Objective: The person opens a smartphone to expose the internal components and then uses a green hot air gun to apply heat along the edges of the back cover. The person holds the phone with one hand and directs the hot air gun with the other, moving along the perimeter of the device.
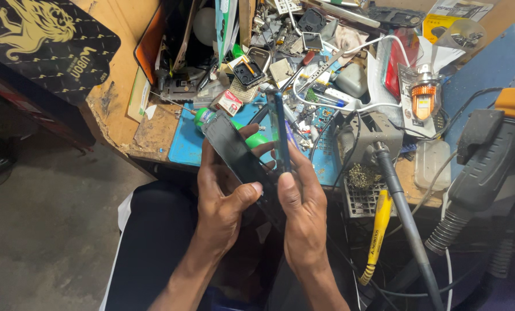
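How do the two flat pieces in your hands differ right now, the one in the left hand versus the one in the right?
The dark panel in the left hand shows its broad face and leans up to the left; the thin panel in the right hand stands edge-on, nearly upright. The dark panel looks matte black, the thin panel glossy and bluish. The thin panel reaches higher. Both are slim, elongated, and held above the blue mat.

Both forearms rise from the near edge and meet at the centre. The left hand (226,184) is cupped, thumb laid across to the right, fingers curled behind (mostly hidden). Just right, the right hand (300,193) stands upright, thumb and fingers pinched.
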